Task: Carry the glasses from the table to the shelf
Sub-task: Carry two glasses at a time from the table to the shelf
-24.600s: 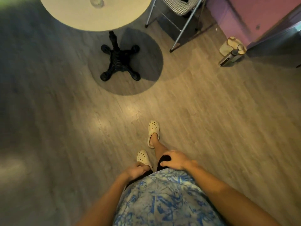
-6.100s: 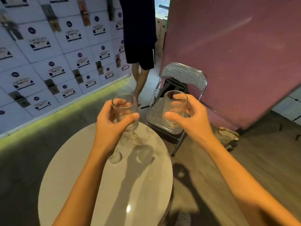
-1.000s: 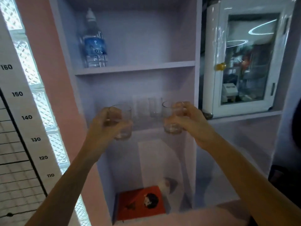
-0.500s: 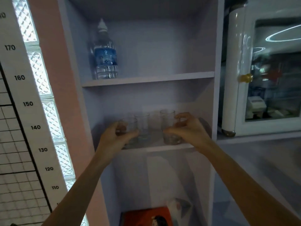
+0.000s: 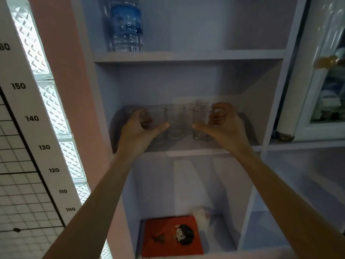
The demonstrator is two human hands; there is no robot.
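Note:
The middle board of the pale lilac shelf [image 5: 188, 152] carries several clear tumblers. My left hand [image 5: 139, 132] curls its fingers and thumb round the left glass [image 5: 158, 119], whose base stands on the board. My right hand [image 5: 226, 128] wraps the right glass [image 5: 201, 121] the same way, thumb across its front. Between them stands a third glass [image 5: 175, 118], untouched, and another glass rim [image 5: 202, 104] shows behind the right one.
A water bottle [image 5: 127, 27] stands on the board above. An orange book [image 5: 171, 236] lies in the compartment below. A white glass-door cabinet [image 5: 324, 75] is at the right, and a height chart [image 5: 28, 131] and glass-block window [image 5: 50, 101] at the left.
Both hands have pushed further into the shelf and lowered; the two glasses now rest on the board either side of the middle glass. The view has moved closer.

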